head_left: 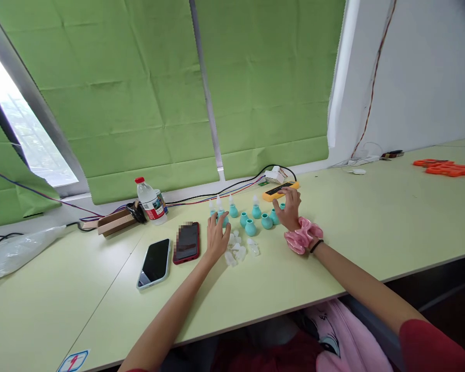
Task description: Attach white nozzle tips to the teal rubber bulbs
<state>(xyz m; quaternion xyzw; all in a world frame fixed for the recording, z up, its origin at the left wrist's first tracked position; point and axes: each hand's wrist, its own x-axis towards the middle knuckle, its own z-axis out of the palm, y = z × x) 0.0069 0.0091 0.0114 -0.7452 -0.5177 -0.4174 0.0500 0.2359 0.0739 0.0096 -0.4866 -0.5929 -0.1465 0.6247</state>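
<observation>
My left hand (217, 238) reaches to a teal squeeze bulb (225, 221) with a whitish pointed tip, its thumb and fingers around the bulb. Other teal bulbs with tips stand close by, among them one bulb (233, 211) just beyond that hand. My right hand (290, 209) hovers at the right end of the group, fingers curved and apart, with nothing visible between them. Near it are several teal bulbs without tips, such as one bulb (267, 221); the hand partly hides others. Loose translucent plastic tips (238, 252) lie in a small pile right of my left wrist.
Two phones, a red-cased one (186, 243) and a pale-cased one (155, 262), lie left. Behind them stand a water bottle (150, 202) and an open cardboard box (118, 221). A yellow device (279, 191) and cables lie along the window side; orange pieces (451, 169) lie far right.
</observation>
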